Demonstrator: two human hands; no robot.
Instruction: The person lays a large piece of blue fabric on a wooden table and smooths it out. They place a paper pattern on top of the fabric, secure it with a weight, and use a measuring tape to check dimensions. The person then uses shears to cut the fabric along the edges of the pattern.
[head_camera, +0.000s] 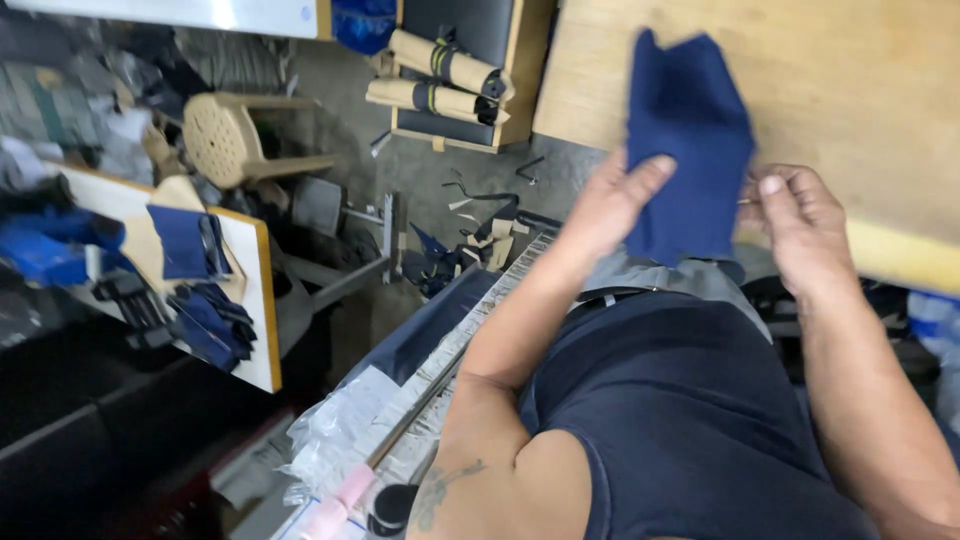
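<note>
Two of your hands hold one dark blue cloth (688, 150) up over the edge of the wooden table (850, 90); your left hand (612, 200) pinches its left side (thumb on top); your right hand (795, 215) has its fingers closed on the right edge; a tan stool (235, 135) stands on the floor well away.

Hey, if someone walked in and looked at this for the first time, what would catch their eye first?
The dark blue fabric piece, held up over the wooden tabletop by the left hand and the right hand, stands out most. Down to the left, a beige plastic stool lies tipped on the floor, near a side table stacked with more blue cloth pieces.
</note>
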